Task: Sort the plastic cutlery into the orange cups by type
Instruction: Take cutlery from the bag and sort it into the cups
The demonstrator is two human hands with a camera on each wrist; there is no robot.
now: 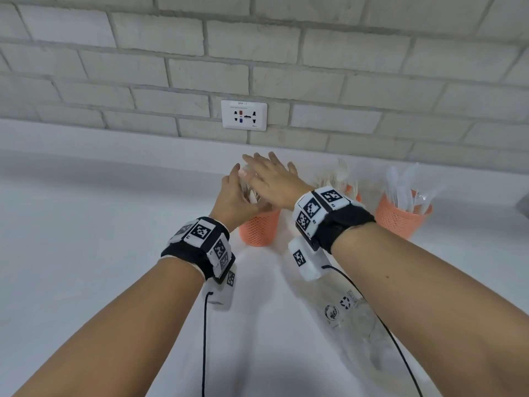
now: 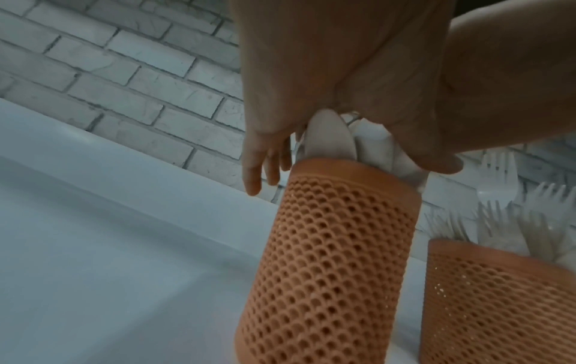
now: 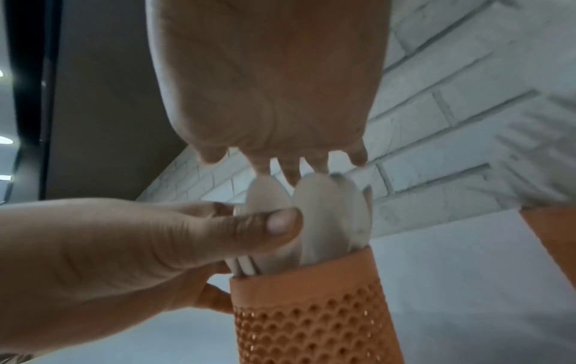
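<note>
Three orange mesh cups stand near the brick wall. The left cup (image 1: 260, 227) (image 2: 330, 258) (image 3: 311, 320) holds white spoons (image 2: 330, 138) (image 3: 327, 216). My left hand (image 1: 243, 184) grips that bundle just above the rim, its thumb (image 3: 274, 226) pressed on a spoon bowl. My right hand (image 1: 269, 170) hovers flat over the spoon tips with its fingers (image 3: 293, 172) straight. The middle cup (image 1: 350, 193) (image 2: 498, 307), partly hidden by my right wrist, holds forks (image 2: 498, 172). The right cup (image 1: 400, 216) holds more pale cutlery.
A clear plastic bag (image 1: 352, 325) lies on the white counter (image 1: 86, 224) under my right forearm. Black cables hang from both wrist units. A wall socket (image 1: 244, 115) sits in the brick wall behind the cups. A grey object (image 1: 523, 204) shows at the right edge.
</note>
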